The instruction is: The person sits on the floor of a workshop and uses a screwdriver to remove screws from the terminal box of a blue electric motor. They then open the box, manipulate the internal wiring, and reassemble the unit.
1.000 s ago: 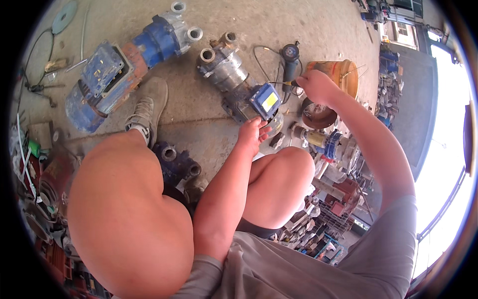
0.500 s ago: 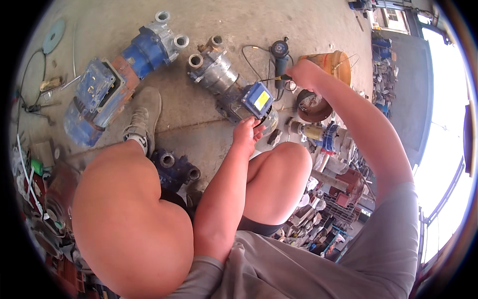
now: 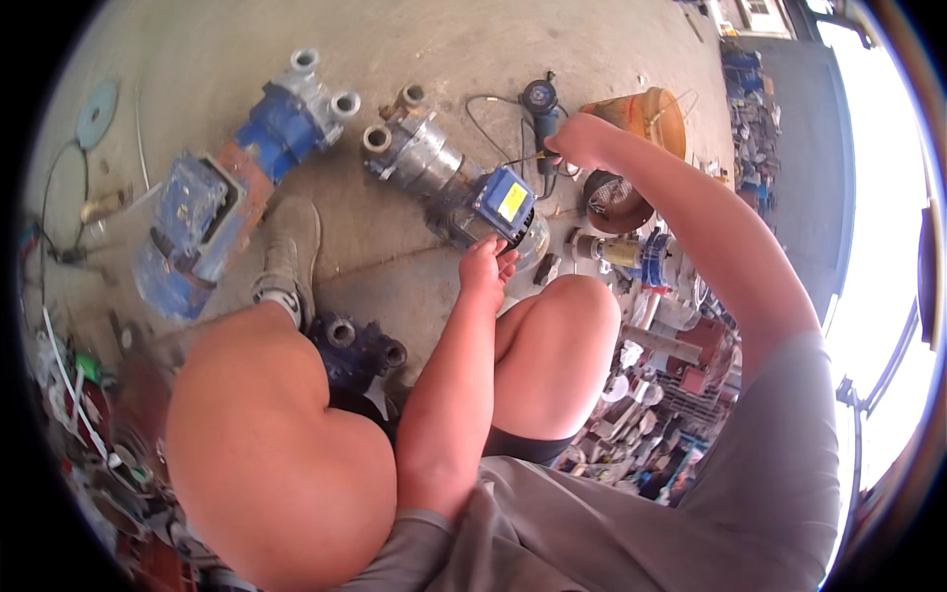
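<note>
The person crouches with bare knees over a concrete floor (image 3: pixel 414 39); the grey pump unit (image 3: pixel 427 163) lies ahead on that floor, its two round ports pointing away, with a blue box (image 3: pixel 498 187) bearing a yellow label (image 3: pixel 512 202) at its nearer end; the left hand (image 3: pixel 481 264) is at the near edge of this box, its fingers loosely curled and a little apart, though whether they touch the unit cannot be told; the right hand (image 3: pixel 584 141) is closed around a slender tool (image 3: pixel 534 157), whose thin shaft points leftward, above the box; an angle grinder (image 3: pixel 546 128) lies just beyond, its cord looping behind; to the right stand an orange bucket (image 3: pixel 667 123) and a brown round pan (image 3: pixel 617 209); a larger blue pump (image 3: pixel 281 128) lies to the left, beyond the shoe (image 3: pixel 293 247).
</note>
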A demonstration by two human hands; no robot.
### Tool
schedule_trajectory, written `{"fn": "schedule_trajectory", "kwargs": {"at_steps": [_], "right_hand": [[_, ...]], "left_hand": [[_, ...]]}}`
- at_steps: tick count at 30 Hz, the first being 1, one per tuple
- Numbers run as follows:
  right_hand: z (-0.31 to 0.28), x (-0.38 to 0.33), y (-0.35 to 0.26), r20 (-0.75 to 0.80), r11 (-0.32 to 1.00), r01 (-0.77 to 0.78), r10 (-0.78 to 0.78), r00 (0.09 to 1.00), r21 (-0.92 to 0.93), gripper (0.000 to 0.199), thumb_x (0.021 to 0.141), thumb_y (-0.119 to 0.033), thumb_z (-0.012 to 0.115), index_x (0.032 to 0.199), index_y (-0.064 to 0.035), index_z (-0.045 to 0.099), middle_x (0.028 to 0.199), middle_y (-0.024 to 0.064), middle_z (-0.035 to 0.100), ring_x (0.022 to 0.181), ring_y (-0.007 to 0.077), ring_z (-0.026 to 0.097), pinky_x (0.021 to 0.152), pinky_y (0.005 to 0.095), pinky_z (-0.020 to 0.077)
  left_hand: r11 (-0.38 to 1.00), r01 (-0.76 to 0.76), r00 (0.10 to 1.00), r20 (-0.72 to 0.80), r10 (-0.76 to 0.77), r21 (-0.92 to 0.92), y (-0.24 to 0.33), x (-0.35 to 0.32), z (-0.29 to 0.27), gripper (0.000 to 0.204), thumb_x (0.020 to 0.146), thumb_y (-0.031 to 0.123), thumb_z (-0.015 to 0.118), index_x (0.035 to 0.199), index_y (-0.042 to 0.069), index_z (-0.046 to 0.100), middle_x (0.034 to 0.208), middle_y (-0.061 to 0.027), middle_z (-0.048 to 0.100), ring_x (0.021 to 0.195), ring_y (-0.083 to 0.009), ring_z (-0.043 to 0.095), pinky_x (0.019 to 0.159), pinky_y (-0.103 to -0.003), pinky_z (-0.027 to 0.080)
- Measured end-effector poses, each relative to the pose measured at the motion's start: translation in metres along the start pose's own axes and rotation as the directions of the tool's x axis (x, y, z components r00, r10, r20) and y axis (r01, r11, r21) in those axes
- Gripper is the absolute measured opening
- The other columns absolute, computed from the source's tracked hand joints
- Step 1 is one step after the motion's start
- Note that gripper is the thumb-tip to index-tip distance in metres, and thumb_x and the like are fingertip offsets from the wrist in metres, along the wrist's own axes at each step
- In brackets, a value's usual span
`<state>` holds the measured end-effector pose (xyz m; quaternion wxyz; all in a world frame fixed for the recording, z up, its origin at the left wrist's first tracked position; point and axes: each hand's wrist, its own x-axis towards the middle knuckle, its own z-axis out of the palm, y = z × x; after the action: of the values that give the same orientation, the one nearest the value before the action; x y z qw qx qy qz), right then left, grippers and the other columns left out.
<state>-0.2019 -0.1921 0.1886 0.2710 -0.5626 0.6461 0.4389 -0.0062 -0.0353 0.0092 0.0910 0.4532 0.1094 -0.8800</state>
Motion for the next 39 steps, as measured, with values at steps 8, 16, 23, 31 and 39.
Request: {"fn": "schedule_trajectory", "kwargs": {"at_steps": [8, 16, 23, 31, 39], "right_hand": [[0.001, -0.019, -0.029, -0.156, 0.916, 0.098, -0.171, 0.973, -0.390, 0.017, 0.083, -0.012, 0.070, 0.096, -0.0103, 0.082, 0.090, 0.0141, 0.078, 0.088, 0.0360, 0.077, 0.073, 0.0461, 0.0609], [0.017, 0.045, -0.003, 0.262, 0.996, -0.077, 0.084, 0.961, -0.035, 0.012, 0.084, -0.014, 0.069, 0.085, -0.0091, 0.080, 0.089, 0.0132, 0.078, 0.088, 0.0312, 0.077, 0.069, 0.0461, 0.0595], [-0.034, 0.002, -0.062, -0.109, 0.947, 0.008, -0.046, 0.993, -0.321, 0.018, 0.081, -0.012, 0.074, 0.096, -0.0124, 0.084, 0.101, 0.0101, 0.080, 0.096, 0.0303, 0.077, 0.076, 0.0417, 0.0611], [-0.012, 0.017, -0.045, 0.147, 0.945, -0.324, 0.327, 0.934, -0.044, 0.026, 0.080, -0.011, 0.078, 0.106, -0.0132, 0.083, 0.108, 0.0082, 0.080, 0.100, 0.0293, 0.077, 0.081, 0.0450, 0.0606], [-0.010, -0.033, -0.039, -0.083, 0.940, -0.229, 0.256, 0.963, 0.253, 0.022, 0.089, -0.015, 0.073, 0.110, -0.0124, 0.081, 0.107, 0.0078, 0.079, 0.099, 0.0286, 0.077, 0.081, 0.0459, 0.0593]], "left_hand": [[0.999, 0.034, 0.999, 0.034, -0.034, -0.010, 0.004, -0.002, 0.010, 0.039, 0.106, 0.025, 0.060, 0.142, 0.010, 0.057, 0.127, -0.0022, 0.068, 0.102, -0.0191, 0.069, 0.083, -0.037, 0.051], [0.997, 0.046, 0.999, 0.000, -0.046, -0.063, 0.005, -0.006, 0.000, 0.038, 0.107, 0.026, 0.057, 0.142, 0.011, 0.057, 0.125, -0.0021, 0.068, 0.102, -0.0187, 0.068, 0.084, -0.037, 0.051], [0.986, 0.084, 0.994, 0.055, -0.092, 0.141, 0.015, -0.008, 0.013, 0.031, 0.107, 0.028, 0.056, 0.131, 0.010, 0.065, 0.112, -0.0028, 0.071, 0.102, -0.0205, 0.069, 0.082, -0.039, 0.052], [0.662, -0.067, 0.780, 0.453, -0.433, 0.747, 0.001, -0.053, 0.048, 0.045, 0.110, 0.040, 0.054, 0.132, 0.005, 0.070, 0.125, -0.0070, 0.071, 0.114, -0.0187, 0.064, 0.105, -0.037, 0.047], [0.019, -0.533, 0.811, 0.517, -0.275, 0.846, -0.025, -0.076, 0.095, 0.071, 0.106, 0.060, 0.046, 0.140, 0.000, 0.064, 0.145, -0.0228, 0.063, 0.139, -0.0368, 0.057, 0.115, -0.041, 0.043]]}}
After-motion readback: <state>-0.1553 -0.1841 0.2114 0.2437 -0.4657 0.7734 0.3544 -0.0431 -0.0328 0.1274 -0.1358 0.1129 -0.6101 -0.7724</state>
